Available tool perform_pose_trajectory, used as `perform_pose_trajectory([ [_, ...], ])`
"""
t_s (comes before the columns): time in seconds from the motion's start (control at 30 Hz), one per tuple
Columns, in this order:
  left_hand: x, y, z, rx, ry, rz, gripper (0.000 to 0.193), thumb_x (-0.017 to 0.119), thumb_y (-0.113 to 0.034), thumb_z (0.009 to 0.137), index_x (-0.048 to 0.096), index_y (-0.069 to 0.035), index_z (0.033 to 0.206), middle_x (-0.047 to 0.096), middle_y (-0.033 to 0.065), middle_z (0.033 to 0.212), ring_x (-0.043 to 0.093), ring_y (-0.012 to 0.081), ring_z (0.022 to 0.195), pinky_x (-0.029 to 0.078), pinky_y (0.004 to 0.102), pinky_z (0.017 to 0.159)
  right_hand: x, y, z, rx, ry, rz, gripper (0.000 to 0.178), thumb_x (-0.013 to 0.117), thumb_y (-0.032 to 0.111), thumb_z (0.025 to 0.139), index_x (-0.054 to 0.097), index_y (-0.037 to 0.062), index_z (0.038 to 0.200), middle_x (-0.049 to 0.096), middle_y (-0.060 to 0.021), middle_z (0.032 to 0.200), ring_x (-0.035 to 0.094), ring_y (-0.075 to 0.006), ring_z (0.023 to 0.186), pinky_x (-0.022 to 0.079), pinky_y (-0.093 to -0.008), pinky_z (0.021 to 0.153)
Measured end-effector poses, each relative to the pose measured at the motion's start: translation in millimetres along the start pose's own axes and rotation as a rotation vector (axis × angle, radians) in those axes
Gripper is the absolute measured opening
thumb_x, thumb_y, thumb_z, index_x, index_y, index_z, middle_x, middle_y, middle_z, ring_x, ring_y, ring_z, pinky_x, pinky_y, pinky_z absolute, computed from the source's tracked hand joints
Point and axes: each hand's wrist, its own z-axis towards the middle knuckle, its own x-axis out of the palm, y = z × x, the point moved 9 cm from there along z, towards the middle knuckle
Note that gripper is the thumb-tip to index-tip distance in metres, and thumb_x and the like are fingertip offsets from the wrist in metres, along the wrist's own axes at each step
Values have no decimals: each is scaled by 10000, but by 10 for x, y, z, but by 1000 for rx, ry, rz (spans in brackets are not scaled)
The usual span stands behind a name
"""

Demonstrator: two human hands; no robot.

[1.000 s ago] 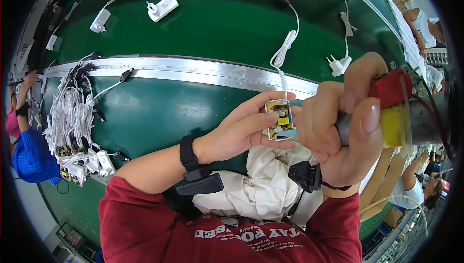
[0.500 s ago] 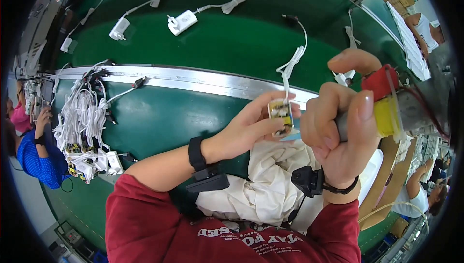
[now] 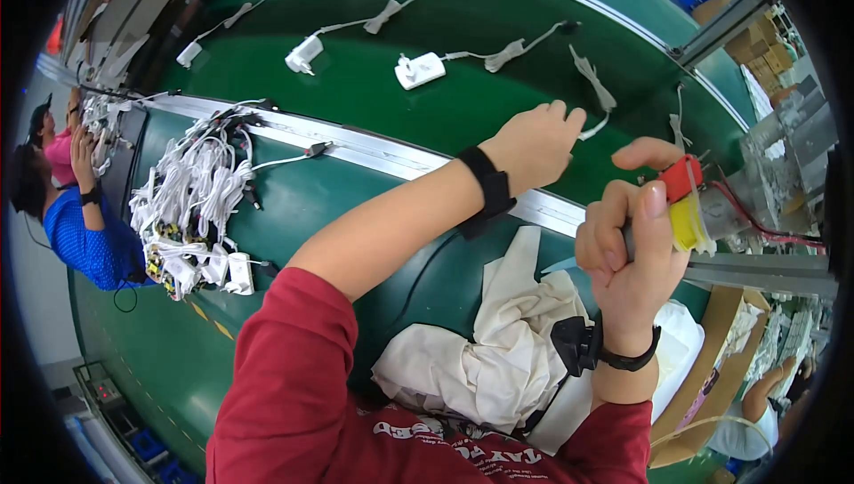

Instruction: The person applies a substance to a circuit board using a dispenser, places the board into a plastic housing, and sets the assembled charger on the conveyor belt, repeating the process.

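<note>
My left hand (image 3: 538, 144) stretches over the green belt, back upward and fingers curled down. A white cable (image 3: 593, 84) with a tied bundle runs out from beside its fingertips. The small circuit board on that cable's end is hidden beneath the hand. My right hand (image 3: 627, 248) is wrapped around the grey end of a tool with a red block (image 3: 680, 178) and a yellow ring (image 3: 688, 224); two of its fingers stand out near the red block. A light-blue pointed piece (image 3: 560, 265) shows beside this hand; what it belongs to is hidden.
White plug adapters (image 3: 420, 70) with tied cables lie spaced along the belt (image 3: 356, 97). A metal rail (image 3: 382, 151) edges it. A heap of white cables (image 3: 191, 181) lies at left. Off-white cloth (image 3: 485, 364) covers my lap; a cardboard box (image 3: 712, 368) stands at right. Other people sit at both sides.
My left hand has moved up and forward from near my right hand to over the belt, taking the circuit board and cable along. The view has shifted; my right hand keeps its grip.
</note>
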Motion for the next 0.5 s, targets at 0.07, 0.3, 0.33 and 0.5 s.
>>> perform_pose_trajectory([
  [0.07,-183,87,-72,-20,-12,-26,334,645,-148,711,502,13,966,526,187,912,567,314,817,498,368,682,-3,0,11,-15,-10,-8,287,414,283,966,417,15,1070,291,28,482,238,-45,354,198,-209,335],
  [0.3,-915,1202,-361,-376,130,658,205,645,-207,745,649,-43,869,628,144,835,622,322,779,512,373,672,35,46,-30,-36,-2,76,263,387,278,980,425,40,1085,273,37,488,218,-37,352,178,-199,324],
  [0.33,-1006,1162,-362,-399,120,675,205,645,-207,745,649,-43,869,628,144,835,622,322,779,512,373,672,64,46,-34,-35,26,88,263,387,278,980,425,40,1085,273,37,488,218,-37,352,178,-199,324],
  [0.5,-712,855,-553,-666,191,-555,292,570,-310,811,660,-41,879,664,72,774,621,192,665,497,297,575,58,134,-65,-24,-15,69,260,411,254,966,412,16,1071,277,37,492,233,-35,356,190,-198,335],
])
